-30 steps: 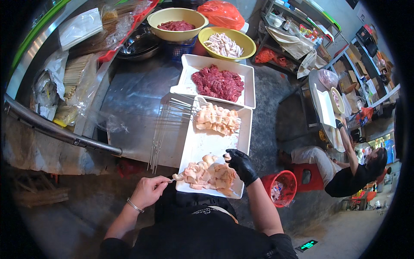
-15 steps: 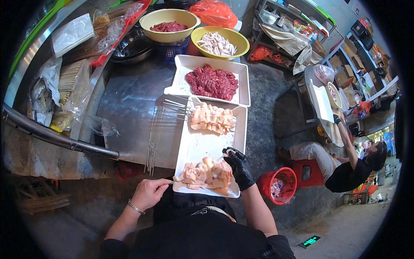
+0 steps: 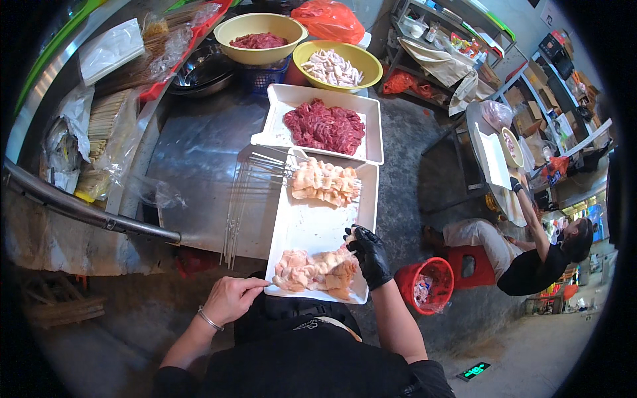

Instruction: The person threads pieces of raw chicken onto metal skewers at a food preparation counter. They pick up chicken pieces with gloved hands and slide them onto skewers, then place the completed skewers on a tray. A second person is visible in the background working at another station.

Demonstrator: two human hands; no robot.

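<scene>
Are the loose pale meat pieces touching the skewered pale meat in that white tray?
Apart. The head view shows bare white tray between the loose pale meat pieces and the skewered pale meat.

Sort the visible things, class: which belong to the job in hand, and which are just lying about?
In the job, apparently:
Lower white rectangular tray
Heap of pale raw meat pieces
Thin silver metal skewers
Bare left hand, at the tray's corner
Black-gloved right hand, pinching a small pale piece

Just lying about, it seems:
Red round plastic bucket
Orange-red crumpled plastic bag
Dark shiny round bowls
</scene>
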